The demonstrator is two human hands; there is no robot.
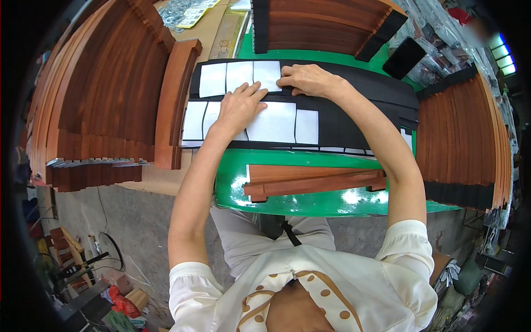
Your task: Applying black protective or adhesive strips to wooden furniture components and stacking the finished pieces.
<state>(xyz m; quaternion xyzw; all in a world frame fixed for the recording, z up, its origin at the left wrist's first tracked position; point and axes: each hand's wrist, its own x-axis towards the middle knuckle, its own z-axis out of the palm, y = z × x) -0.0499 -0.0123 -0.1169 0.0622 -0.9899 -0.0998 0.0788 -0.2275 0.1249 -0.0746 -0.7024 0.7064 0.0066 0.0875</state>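
Observation:
Two long black strips lie side by side across the table, the far strip [370,83] and the near strip [348,127]. Rectangular white pieces sit in a row on each; one far white piece [267,74] lies between my two hands. My left hand [239,109] rests flat with its fingers spread over the far and near white pieces. At the right edge of the far row, my right hand [311,80] is closed, fingertips pinched down on the black strip. Whatever its fingers grip is hidden.
Reddish-brown wooden slats [116,83] are stacked at the left, with another stack [453,133] at the right and one [321,25] at the back. Two loose slats [315,182] lie on the green tabletop [287,206]. A black phone [404,58] leans near plastic-wrapped packs [437,50].

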